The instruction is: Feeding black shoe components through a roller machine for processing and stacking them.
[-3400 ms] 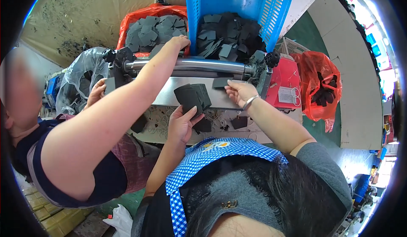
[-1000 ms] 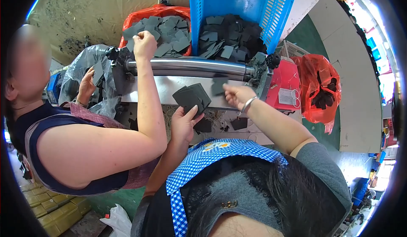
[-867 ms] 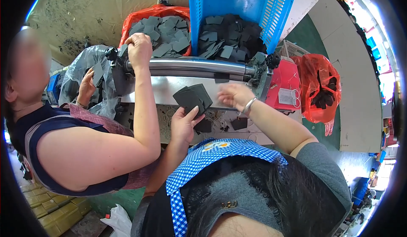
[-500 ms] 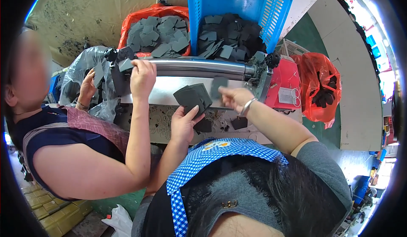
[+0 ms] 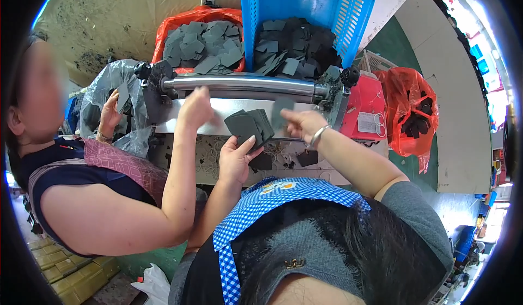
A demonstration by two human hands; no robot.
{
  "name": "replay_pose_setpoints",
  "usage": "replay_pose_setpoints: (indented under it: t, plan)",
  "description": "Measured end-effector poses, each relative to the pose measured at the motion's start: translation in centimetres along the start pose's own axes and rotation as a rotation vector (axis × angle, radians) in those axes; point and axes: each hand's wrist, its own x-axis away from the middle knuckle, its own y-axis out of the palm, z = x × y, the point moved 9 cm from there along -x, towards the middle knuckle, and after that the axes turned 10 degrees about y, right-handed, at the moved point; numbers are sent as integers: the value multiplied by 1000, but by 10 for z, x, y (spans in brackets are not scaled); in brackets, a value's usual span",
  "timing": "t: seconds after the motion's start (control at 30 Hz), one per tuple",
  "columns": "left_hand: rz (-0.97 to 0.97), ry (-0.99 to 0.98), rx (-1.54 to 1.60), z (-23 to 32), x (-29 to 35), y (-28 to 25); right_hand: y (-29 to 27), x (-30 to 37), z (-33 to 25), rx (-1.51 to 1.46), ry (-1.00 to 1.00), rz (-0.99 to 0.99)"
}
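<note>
My left hand (image 5: 235,160) is closed on a fanned stack of thin dark grey square pieces (image 5: 250,128), thumb lying across the near edge. To its right, my right hand (image 5: 306,125) pinches one single dark grey square piece (image 5: 281,112) between thumb and fingers; motion blurs it a little. Both hands are over the metal plate (image 5: 218,109) in front of a machine with a shiny steel roller (image 5: 245,83). The single piece is held short of the roller, beside the stack.
At left, a co-worker's hand (image 5: 197,109) hovers over the plate; the other hand (image 5: 110,114) holds a piece by a clear plastic bag (image 5: 98,81). Behind the roller stand a red bag (image 5: 159,40) and blue crate (image 5: 299,0) of pieces. Another red bag (image 5: 422,87) is at right.
The co-worker's near hand has moved right, away from the roller's left end, and the piece it held there no longer shows. My two hands have barely shifted.
</note>
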Motion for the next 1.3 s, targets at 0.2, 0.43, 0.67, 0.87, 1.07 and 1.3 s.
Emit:
replay_pose_setpoints:
  t: [0.2, 0.43, 0.67, 0.87, 1.07, 1.3]
  plan:
    - [9, 15, -39, 2, 3, 0, 32, 14, 4, 256, -72, -224]
    - [6, 19, -55, -2, 2, -1, -2, 1, 4, 66, 51, 21]
    - [19, 14, -49, -2, 3, 0, 23, 14, 4, 154, -56, -142]
    - [-11, 10, -24, -3, 1, 6, 23, 12, 12, 243, 39, -167]
    - [44, 20, -56, -3, -3, -6, -28, -11, -8, -244, 9, 94]
    - [15, 26, -123, 0, -2, 1, 21, 5, 12, 177, 10, -192]
